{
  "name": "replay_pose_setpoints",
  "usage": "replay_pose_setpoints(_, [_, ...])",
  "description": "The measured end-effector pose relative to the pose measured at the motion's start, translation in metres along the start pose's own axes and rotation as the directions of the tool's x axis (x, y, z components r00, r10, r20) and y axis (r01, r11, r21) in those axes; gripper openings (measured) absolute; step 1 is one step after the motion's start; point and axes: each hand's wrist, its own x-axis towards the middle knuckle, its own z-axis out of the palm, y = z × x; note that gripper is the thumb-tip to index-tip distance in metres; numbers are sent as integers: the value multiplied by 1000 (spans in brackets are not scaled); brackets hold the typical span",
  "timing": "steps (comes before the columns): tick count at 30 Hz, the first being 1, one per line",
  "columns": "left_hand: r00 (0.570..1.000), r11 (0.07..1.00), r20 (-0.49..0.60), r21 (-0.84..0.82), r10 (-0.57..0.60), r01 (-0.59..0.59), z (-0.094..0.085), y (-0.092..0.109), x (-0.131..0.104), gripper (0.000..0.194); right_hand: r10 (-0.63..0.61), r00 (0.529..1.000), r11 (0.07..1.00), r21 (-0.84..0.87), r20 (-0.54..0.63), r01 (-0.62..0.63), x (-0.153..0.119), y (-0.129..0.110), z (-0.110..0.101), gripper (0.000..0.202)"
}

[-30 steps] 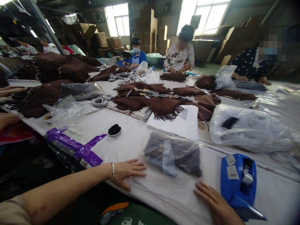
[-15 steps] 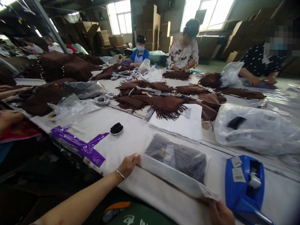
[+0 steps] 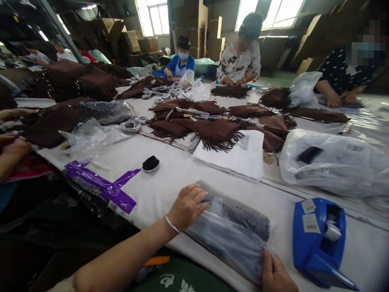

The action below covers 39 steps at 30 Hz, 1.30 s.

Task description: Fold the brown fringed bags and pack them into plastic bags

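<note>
Both hands are on a film-wrapped grey packet (image 3: 231, 239), which lies on the white-covered table (image 3: 167, 183) between them, close to the near edge. At its left end is the left hand (image 3: 187, 205), its fingers bent and close together over the top, touching the film; whether they grip or merely press, one cannot tell. At the near right corner, the right hand (image 3: 279, 276) is nearly closed, thumb and fingers on the edge of the film, holding it. The packet slants from the left hand down toward the right, smooth translucent film covering its near half.

Just right of the right hand stands a blue tape dispenser (image 3: 318, 242). Left of the packet, apart from both hands, a small white dish (image 3: 150, 168) holds something black. Beyond the packet lie a white stack (image 3: 229, 158) and brown fringed cloths (image 3: 211, 129).
</note>
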Motion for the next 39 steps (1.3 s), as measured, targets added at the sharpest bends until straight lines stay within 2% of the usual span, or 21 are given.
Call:
replay_pose_setpoints(2, [989,991,115,-104,92,-80,17,18,12,22,52,998,998,29,34,-53,-2,0,-2,47])
replay_pose_setpoints(4, [980,985,185,-168,75,-44,36,27,17,16,132,985,987,81,113,-141,-3,0,-5,48])
replay_pose_setpoints(7, [984,977,177,-215,26,13,55,24,16,15,221,957,952,171,185,-253,-3,-3,-13,50])
replay_pose_setpoints(10, [988,968,149,-252,50,-11,59,16,13,13,237,968,946,208,81,-249,4,-9,-20,62])
replay_pose_setpoints(12, [989,963,139,-269,55,-16,59,13,11,13,176,983,955,232,46,-182,12,-13,-24,56])
replay_pose_setpoints(14, [991,961,129,-277,41,-4,59,14,11,15,106,992,952,281,73,-122,20,-16,-24,44])
replay_pose_setpoints(16, [992,960,123,-281,24,11,60,15,12,16,82,991,941,319,102,-111,26,-16,-24,40])
replay_pose_setpoints(19, [994,956,112,-292,8,26,61,16,14,17,111,988,934,329,109,-141,22,-9,-25,37])
replay_pose_setpoints(22, [995,946,98,-324,10,23,62,14,14,16,166,980,921,337,108,-193,8,8,-34,36])
replay_pose_setpoints(23, [995,941,97,-337,14,19,62,13,14,16,216,972,896,377,92,-234,3,16,-40,37])
replay_pose_setpoints(25, [995,934,99,-356,22,15,64,10,13,16,372,928,791,535,-34,-298,-4,32,-54,40])
replay_pose_setpoints(27, [995,934,101,-356,20,17,65,9,13,15,525,823,704,655,-219,-274,-2,47,-70,44])
replay_pose_setpoints(28, [995,937,102,-350,19,18,66,9,12,14,555,779,703,665,-292,-252,3,52,-78,46])
replay_pose_setpoints(29, [995,940,102,-342,18,18,66,8,12,13,548,766,730,640,-337,-241,10,56,-85,48])
replay_pose_setpoints(32, [995,946,103,-323,18,16,66,8,12,13,463,834,790,566,-301,-235,33,59,-97,49])
replay_pose_setpoints(34, [995,948,103,-318,16,18,65,8,12,14,431,859,797,563,-277,-218,38,57,-96,49])
replay_pose_setpoints(36, [994,948,104,-317,13,21,64,8,12,14,426,855,805,556,-296,-209,32,56,-89,48])
replay_pose_setpoints(39, [995,947,104,-319,12,22,64,9,11,14,415,827,843,502,-378,-194,7,62,-73,46])
